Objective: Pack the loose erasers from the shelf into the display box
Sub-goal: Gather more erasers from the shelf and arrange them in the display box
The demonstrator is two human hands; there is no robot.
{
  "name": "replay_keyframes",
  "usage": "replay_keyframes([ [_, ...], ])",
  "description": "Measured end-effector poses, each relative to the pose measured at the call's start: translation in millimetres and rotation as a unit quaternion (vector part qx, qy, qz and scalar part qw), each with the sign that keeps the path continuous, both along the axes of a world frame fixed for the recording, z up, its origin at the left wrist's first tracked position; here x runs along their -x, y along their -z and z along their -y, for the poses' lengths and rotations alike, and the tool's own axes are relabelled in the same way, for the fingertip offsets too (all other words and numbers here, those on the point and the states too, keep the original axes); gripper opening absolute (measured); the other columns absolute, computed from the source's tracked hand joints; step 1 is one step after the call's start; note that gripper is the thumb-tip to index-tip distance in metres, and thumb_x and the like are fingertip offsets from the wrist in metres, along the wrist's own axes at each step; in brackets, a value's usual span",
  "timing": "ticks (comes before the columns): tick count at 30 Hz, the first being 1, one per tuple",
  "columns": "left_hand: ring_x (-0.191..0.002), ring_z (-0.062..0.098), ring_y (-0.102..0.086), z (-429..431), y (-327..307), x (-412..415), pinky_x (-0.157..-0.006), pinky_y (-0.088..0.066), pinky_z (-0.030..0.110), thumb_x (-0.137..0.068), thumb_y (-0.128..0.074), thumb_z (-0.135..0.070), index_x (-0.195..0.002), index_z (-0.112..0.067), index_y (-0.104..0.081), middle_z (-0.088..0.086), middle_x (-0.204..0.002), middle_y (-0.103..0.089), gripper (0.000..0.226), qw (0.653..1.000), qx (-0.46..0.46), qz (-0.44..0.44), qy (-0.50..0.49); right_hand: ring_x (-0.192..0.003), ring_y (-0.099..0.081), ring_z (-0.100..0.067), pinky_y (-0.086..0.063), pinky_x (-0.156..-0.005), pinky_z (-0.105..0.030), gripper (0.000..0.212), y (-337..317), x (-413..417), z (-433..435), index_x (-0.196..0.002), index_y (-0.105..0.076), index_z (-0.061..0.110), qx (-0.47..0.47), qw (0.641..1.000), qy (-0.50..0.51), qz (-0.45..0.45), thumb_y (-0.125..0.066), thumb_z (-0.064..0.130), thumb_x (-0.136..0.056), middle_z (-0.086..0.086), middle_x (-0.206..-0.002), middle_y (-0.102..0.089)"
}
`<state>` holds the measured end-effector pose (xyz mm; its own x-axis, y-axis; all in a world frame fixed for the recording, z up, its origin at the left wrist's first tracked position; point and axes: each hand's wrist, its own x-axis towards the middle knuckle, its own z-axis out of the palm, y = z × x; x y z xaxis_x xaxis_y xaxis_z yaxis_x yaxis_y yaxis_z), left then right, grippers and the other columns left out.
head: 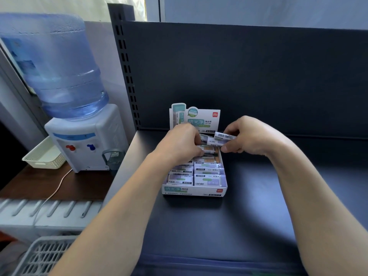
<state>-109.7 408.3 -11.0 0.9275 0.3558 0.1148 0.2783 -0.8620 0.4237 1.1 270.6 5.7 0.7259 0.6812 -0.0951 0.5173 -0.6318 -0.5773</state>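
Just above the display box [194,191], right hand [249,136] pinches barcoded eraser [225,135]; left hand [179,143] grips boxed eraser [209,150].

The dark shelf [258,196] has 1 white display box [194,191] of erasers sitting on it.

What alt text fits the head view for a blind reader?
Over an eraser display box on a dark shelf, the right hand pinches a barcoded eraser while the left hand grips an orange-banded eraser at the box's back. A water dispenser stands to the left.
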Motion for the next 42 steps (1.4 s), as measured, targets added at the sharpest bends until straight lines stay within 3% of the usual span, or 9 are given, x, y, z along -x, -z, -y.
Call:
replay_keyframes([
  [3,-0.084,0.02,-0.056,1,0,0,-0.068,-0.044,0.03,-0.075,-0.077,-0.034,-0.093,-0.008,-0.07,0.002,-0.098,-0.057,0.032,0.999,-0.03,-0.028,-0.003,-0.055,-0.055,-0.015,-0.051,-0.061,-0.031,0.012,-1,2,1,-0.078,-0.071,0.017,0.007,1.0,0.003,0.013,-0.079,0.015,-0.07,-0.001,-0.06,-0.062],
  [6,-0.083,0.023,-0.056,1,1,0,-0.07,-0.049,0.034,-0.081,-0.067,-0.022,-0.093,-0.004,-0.068,0.005,-0.101,-0.055,0.022,0.997,-0.058,-0.042,0.009,-0.054,-0.053,-0.015,-0.045,-0.058,-0.025,0.012,-2,4,1,-0.079,-0.071,0.019,0.013,1.0,0.004,0.022,-0.079,0.017,-0.071,0.0,-0.06,-0.061],
  [9,-0.073,0.022,-0.051,3,1,-3,-0.055,-0.041,0.029,-0.079,-0.06,-0.012,-0.072,-0.007,-0.055,0.006,-0.091,-0.048,0.011,0.995,-0.084,-0.058,0.014,-0.054,-0.053,-0.015,-0.045,-0.058,-0.026,0.011,-2,5,0,-0.079,-0.071,0.019,0.017,1.0,0.0,0.025,-0.079,0.017,-0.071,0.0,-0.06,-0.061],
  [12,-0.063,0.017,-0.042,4,0,-8,-0.047,-0.029,0.025,-0.076,-0.058,-0.007,-0.06,-0.015,-0.036,0.001,-0.077,-0.039,0.028,0.991,-0.104,-0.078,0.023,-0.054,-0.054,-0.015,-0.047,-0.059,-0.027,0.011,-2,5,0,-0.078,-0.071,0.019,0.017,1.0,0.002,0.023,-0.079,0.017,-0.071,0.0,-0.059,-0.061],
  [18,-0.06,0.014,-0.041,-2,0,-9,-0.047,-0.031,0.026,-0.07,-0.061,-0.011,-0.061,-0.015,-0.038,0.003,-0.078,-0.048,0.025,0.992,-0.077,-0.096,0.031,-0.053,-0.058,-0.01,-0.044,-0.046,-0.013,0.012,0,7,-4,-0.076,-0.068,0.012,0.006,0.999,0.005,-0.04,-0.077,0.005,-0.075,0.0,-0.062,-0.061],
  [25,-0.074,0.021,-0.055,-1,4,-7,-0.051,-0.038,0.026,-0.075,-0.062,-0.009,-0.086,-0.006,-0.066,0.007,-0.089,-0.061,0.013,0.998,-0.043,-0.05,0.001,-0.061,-0.063,-0.017,-0.052,-0.057,-0.021,0.013,1,7,-5,-0.086,-0.068,0.006,0.003,0.999,0.003,-0.05,-0.076,0.004,-0.075,-0.006,-0.073,-0.066],
  [31,-0.083,0.023,-0.054,6,3,-2,-0.063,-0.04,0.03,-0.076,-0.062,-0.004,-0.089,-0.013,-0.051,0.001,-0.089,-0.053,0.019,0.999,-0.034,-0.001,-0.012,-0.061,-0.064,-0.017,-0.055,-0.061,-0.023,0.014,0,7,-4,-0.086,-0.069,0.005,0.003,0.999,0.01,-0.047,-0.077,0.004,-0.075,-0.009,-0.076,-0.068],
  [38,-0.065,0.009,-0.049,-10,1,6,-0.056,-0.04,0.023,-0.075,-0.074,-0.017,-0.086,-0.014,-0.052,-0.006,-0.076,-0.054,0.025,0.986,0.157,0.052,-0.027,-0.058,-0.064,-0.013,-0.054,-0.065,-0.027,0.01,-2,4,0,-0.081,-0.069,0.01,-0.026,0.998,0.037,-0.032,-0.077,0.009,-0.075,-0.004,-0.073,-0.069],
  [42,-0.08,0.011,-0.052,-7,6,3,-0.067,-0.042,0.02,-0.089,-0.062,-0.017,-0.108,-0.02,-0.059,-0.009,-0.087,-0.055,0.02,0.985,0.12,0.121,-0.037,-0.058,-0.064,-0.013,-0.056,-0.07,-0.031,0.01,-3,4,-1,-0.081,-0.069,0.011,-0.053,0.997,0.054,-0.028,-0.077,0.012,-0.076,-0.005,-0.076,-0.07],
])
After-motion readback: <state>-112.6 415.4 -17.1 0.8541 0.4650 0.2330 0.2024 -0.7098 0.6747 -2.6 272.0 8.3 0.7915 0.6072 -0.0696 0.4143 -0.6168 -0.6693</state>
